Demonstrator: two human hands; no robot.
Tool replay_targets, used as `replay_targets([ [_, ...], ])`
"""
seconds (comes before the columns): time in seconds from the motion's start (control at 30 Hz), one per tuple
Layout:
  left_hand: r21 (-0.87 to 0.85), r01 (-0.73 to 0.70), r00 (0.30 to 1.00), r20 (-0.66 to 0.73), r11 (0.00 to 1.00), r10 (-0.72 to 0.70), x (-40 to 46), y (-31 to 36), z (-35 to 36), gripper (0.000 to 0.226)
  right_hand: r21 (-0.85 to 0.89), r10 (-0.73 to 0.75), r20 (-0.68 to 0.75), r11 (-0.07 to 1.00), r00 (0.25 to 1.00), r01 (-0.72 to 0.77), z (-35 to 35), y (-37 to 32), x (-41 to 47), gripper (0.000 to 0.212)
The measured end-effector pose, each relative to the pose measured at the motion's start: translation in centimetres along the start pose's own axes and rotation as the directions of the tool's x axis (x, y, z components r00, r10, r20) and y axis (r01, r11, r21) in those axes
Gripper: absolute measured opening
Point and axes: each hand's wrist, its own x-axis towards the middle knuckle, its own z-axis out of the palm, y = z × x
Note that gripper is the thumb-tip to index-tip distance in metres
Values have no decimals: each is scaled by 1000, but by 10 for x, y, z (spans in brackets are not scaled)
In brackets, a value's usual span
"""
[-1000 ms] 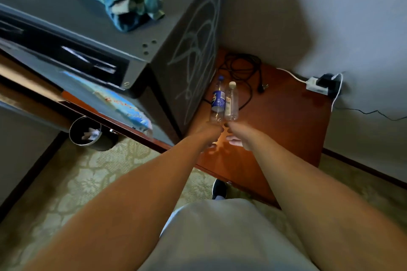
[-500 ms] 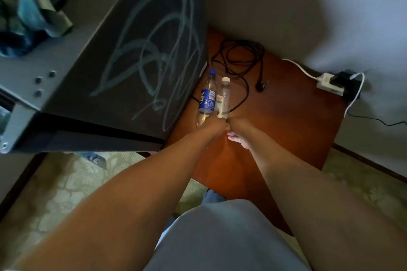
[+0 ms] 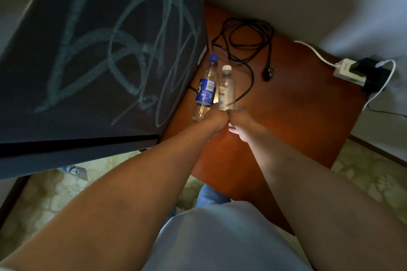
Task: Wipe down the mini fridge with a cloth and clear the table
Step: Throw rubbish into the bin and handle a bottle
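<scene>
The dark mini fridge point(image 3: 99, 50) fills the left, its side streaked with pale smear marks. Beside it, over the reddish wooden table point(image 3: 297, 121), two plastic bottles stand close together. My left hand point(image 3: 214, 120) grips the lower end of the blue-capped, blue-labelled bottle point(image 3: 207, 88). Next to it, my right hand point(image 3: 240, 122) grips the bottom of the white-capped clear bottle point(image 3: 226, 88). Both hands touch each other at the knuckles. I cannot tell whether the bottles rest on the table or are lifted. No cloth is in view.
A coiled black cord with a plug point(image 3: 248, 39) lies on the table behind the bottles. A white power adapter with a black plug point(image 3: 350, 70) sits at the far right corner by the wall. Patterned carpet point(image 3: 374, 171) surrounds the table.
The view has swung right and closer to the table. The cloth on the fridge top and the bin have left the view. Both hands stay on the two bottles.
</scene>
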Motion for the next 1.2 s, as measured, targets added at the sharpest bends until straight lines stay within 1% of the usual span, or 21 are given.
replay_targets([
  [0.2, 15, 8, 1000, 18, 1000, -9, 1, -15, -8, 48, -77, 52, 68, 996, 996, -46, 2, 8, -7, 30],
  [0.27, 6, 0, 999, 43, 1000, -1, -2, -21, -12, 52, -86, 56, 67, 995, 996, -50, 4, 10, -15, 33],
  [0.4, 1, -10, 998, 54, 1000, 10, -9, -36, -20, 53, -80, 36, 34, 996, 999, -33, 11, 20, -31, 47],
  [0.53, 41, -56, 992, 111, 998, 51, -21, -59, -36, 64, -78, 0, 28, 997, 1000, 2, 25, 36, -56, 49],
  [0.63, 50, -94, 989, 122, 994, 88, -35, -85, -48, 59, -85, -19, -4, 996, 1000, 18, 44, 57, -77, 53],
  [0.73, 105, -132, 985, 125, 986, 118, -52, -121, -64, 57, -112, -6, -23, 994, 1000, 4, 68, 87, -102, 55],
  [0.9, 137, -178, 980, 117, 974, 163, -89, -201, -100, 42, -173, 3, -6, 985, 1000, -4, 121, 145, -159, 44],
  [1.0, 84, -190, 978, 101, 978, 182, -100, -249, -125, 36, -223, 7, 4, 975, 1000, -6, 155, 175, -193, 42],
  [1.1, 40, -169, 981, 99, 985, 164, -121, -295, -155, 30, -242, -21, 12, 970, 1000, 23, 189, 197, -224, 26],
  [1.2, 8, -138, 989, 60, 990, 137, -137, -337, -184, 27, -307, -39, 41, 950, 998, 50, 227, 216, -244, 33],
])
